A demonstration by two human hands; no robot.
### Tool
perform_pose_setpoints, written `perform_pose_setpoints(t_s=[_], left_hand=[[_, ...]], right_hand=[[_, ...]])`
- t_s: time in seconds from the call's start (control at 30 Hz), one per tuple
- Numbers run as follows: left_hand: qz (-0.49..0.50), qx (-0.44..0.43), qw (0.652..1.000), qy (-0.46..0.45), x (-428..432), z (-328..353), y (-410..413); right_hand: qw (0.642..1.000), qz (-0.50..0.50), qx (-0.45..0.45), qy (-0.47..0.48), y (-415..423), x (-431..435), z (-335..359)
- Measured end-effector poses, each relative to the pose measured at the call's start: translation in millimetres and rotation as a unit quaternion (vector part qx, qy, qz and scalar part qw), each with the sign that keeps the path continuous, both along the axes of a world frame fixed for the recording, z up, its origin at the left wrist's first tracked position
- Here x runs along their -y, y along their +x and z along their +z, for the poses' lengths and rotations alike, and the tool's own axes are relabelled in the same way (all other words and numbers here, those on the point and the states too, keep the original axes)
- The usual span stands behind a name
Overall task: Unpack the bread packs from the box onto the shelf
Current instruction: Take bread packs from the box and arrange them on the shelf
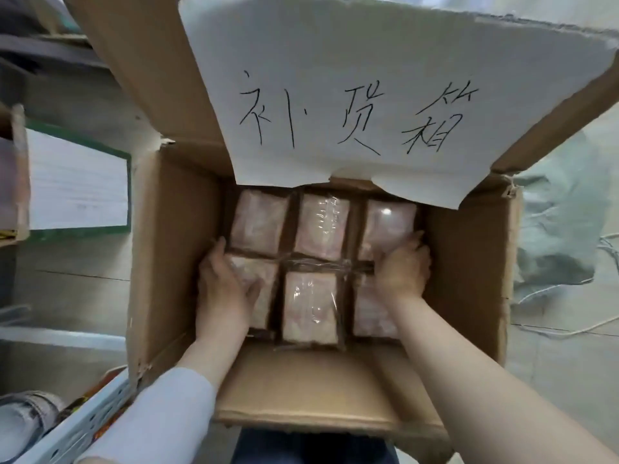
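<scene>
Bread packs [321, 226]: six, pale pink, in clear glossy film, lying flat inside the box [174, 246] in two rows of three. They fill the far part of the box floor. Dark gaps separate the packs, and wrinkled clear film crosses the gap between the two rows.

Box: brown cardboard, open at the top, flaps turned outward. Its near flap [318, 390] lies flat toward the person.

Paper sheet [368, 78]: white, torn along its lower edge, fixed to the box's far flap, with three handwritten black characters. Its lower edge overhangs the far row of packs.

Left hand [222, 289]: inside the box at its left wall, gripping the near-left pack [268, 276]; thumb laid across the top, fingers down the outer side between pack and wall. White sleeve [160, 413] on this arm.

Right hand [402, 267]: inside the box at its right wall, fingers curled over the near edge of the far-right pack [388, 222]; it covers the far end of the near-right pack. Forearm bare.

Left of the box: a white board with a green border [77, 185]. At the box's near-left corner: a white perforated metal rail [83, 426].

Right of the box: a crumpled grey sack [556, 236] and a thin white cord [569, 329] on the floor.
</scene>
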State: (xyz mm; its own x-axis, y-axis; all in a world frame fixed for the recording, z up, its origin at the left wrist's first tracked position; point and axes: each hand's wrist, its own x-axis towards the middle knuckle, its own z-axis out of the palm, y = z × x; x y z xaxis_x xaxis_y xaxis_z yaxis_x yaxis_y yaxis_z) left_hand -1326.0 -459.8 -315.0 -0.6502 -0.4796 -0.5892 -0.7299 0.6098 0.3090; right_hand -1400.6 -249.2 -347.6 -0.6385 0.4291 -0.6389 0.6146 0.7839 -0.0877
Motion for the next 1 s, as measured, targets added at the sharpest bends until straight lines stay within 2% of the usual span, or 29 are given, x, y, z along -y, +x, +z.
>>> perform_pose_setpoints(t_s=[0.13, 0.37, 0.47, 0.53, 0.63, 0.83, 1.0], left_hand=[[0.069, -0.015, 0.997, -0.001, 1, -3, 3], [0.162, -0.022, 0.982, 0.089, 4, 12, 3], [0.145, 0.020, 0.982, 0.116, 12, 14, 5], [0.134, 0.021, 0.980, 0.147, 18, 20, 10], [0.136, -0.031, 0.975, 0.176, 23, 39, 15], [0.186, -0.166, 0.953, 0.172, 22, 106, 39], [0.251, -0.214, 0.922, 0.204, 9, 193, 96]], right_hand=[[0.998, -0.044, -0.032, -0.013, -2, 1, -3], [0.994, -0.083, -0.054, -0.048, -15, -12, 24], [0.996, -0.036, -0.058, -0.058, -16, -16, 36], [0.994, -0.049, -0.072, -0.067, -17, -17, 48], [0.991, -0.052, -0.106, -0.062, -14, -19, 73], [0.984, -0.018, -0.167, -0.051, 7, -31, 133], [0.993, -0.028, -0.071, -0.092, 61, -56, 203]])
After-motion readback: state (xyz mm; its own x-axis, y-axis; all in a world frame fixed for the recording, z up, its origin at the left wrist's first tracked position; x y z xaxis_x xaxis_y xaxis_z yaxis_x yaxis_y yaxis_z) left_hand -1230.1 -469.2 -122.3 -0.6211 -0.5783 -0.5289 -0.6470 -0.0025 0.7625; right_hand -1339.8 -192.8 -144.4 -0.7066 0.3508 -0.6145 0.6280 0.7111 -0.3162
